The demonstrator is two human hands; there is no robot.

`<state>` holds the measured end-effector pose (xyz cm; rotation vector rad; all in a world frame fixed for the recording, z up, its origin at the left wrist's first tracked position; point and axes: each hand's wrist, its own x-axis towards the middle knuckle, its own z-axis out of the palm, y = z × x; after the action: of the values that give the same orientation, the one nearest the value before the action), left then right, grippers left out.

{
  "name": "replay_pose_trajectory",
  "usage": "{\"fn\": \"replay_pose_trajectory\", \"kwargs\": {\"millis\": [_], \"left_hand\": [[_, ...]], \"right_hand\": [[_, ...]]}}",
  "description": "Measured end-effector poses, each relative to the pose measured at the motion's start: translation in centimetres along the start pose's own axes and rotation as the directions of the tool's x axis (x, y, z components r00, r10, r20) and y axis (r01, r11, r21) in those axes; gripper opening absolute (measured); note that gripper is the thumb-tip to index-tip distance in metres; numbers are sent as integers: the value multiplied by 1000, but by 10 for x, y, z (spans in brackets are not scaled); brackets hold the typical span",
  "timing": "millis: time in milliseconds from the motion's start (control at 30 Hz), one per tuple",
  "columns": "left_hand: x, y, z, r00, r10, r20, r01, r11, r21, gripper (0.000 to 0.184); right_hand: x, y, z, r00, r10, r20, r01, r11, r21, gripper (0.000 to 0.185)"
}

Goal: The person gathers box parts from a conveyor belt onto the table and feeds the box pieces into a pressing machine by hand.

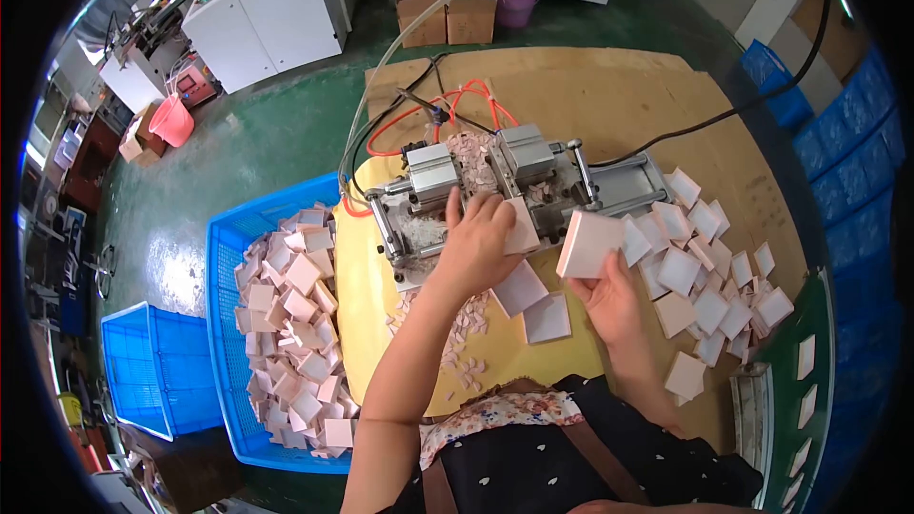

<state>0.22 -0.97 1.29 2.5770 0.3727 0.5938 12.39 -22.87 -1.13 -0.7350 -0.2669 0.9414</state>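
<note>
Pale square piece [590, 243] pinched by right hand [612, 306]
At the metal fixture [432, 174], another piece [521, 228] is touched by the left hand [476, 243], whose grip cannot be told

The desk [590, 76] has a broad brown top with a rounded far end, and a yellow sheet [367, 324] covers part of it toward the left and near side. A metal machine [433, 171] stands across the middle. Behind it, red tubing [369, 141] loops over the brown surface, and a black cable [705, 122] runs off to the right. Small pink scraps [466, 319] lie strewn on the sheet before the machine, with two pale squares [547, 319] just beside them. More squares make a loose, jumbled heap [711, 312] along the right side.
</note>
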Motion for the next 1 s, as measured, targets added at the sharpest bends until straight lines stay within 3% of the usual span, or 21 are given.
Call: {"fn": "replay_pose_trajectory", "kwargs": {"millis": [33,100,133,200,267,300,367,400,433,567,633,700,800,833,867,900,933,967,1000], "left_hand": [[3,5,-3,1000,9,17,-10,1000,20,53],[-2,7,-12,987,36,-156,-39,999,-15,52],[-10,7,-30,985,-19,-173,30,998,63,59],[-35,-7,-52,907,-322,-271,334,943,0,73],[-52,-10,-64,815,-323,-481,477,845,242,93],[-54,-7,-69,840,-316,-440,451,859,244,104],[-49,2,-57,921,-280,-270,324,937,135,95],[-45,-2,-45,972,-162,-171,167,986,13,82],[-42,3,-34,993,-62,-96,69,995,66,66],[-30,1,-5,994,51,-100,-50,999,16,43],[-30,4,-1,993,22,-119,-14,998,67,42],[-30,5,4,987,-3,-163,24,992,127,42],[-29,5,0,986,3,-168,23,988,152,45],[-29,5,-1,988,-1,-153,23,990,142,44],[-26,4,-2,990,-6,-143,24,991,130,43],[-21,6,-4,994,-8,-110,23,991,135,44],[-15,6,0,996,-21,-87,31,993,111,48],[-7,6,4,998,-27,-59,33,996,87,52],[1,4,6,1000,-17,8,17,1000,4,56]], "right_hand": [[9,-2,0,1000,3,4,-4,999,50,38],[24,2,22,1000,16,25,-15,998,-60,49],[27,5,34,999,32,24,-30,993,-113,55],[33,11,39,987,146,70,-132,975,-178,62],[47,29,37,968,248,51,-228,942,-246,53],[51,36,38,965,259,51,-240,941,-239,53],[64,44,49,986,162,-30,-162,914,-372,44],[67,45,54,988,137,-69,-153,927,-341,37],[66,46,54,988,142,-63,-155,927,-341,37],[56,42,44,997,56,-48,-72,892,-446,32],[49,43,37,996,76,-42,-87,901,-426,34],[52,44,30,998,40,-47,-60,832,-552,36],[42,43,24,972,-230,-41,113,620,-777,29],[38,47,13,930,-359,78,226,390,-893,25],[30,37,18,913,-265,311,341,77,-937,25],[19,27,26,865,-100,491,461,-228,-858,25],[9,31,28,878,100,468,469,-374,-800,24],[6,43,22,881,102,463,465,-377,-801,24],[9,59,10,849,225,479,527,-439,-727,21]]}}
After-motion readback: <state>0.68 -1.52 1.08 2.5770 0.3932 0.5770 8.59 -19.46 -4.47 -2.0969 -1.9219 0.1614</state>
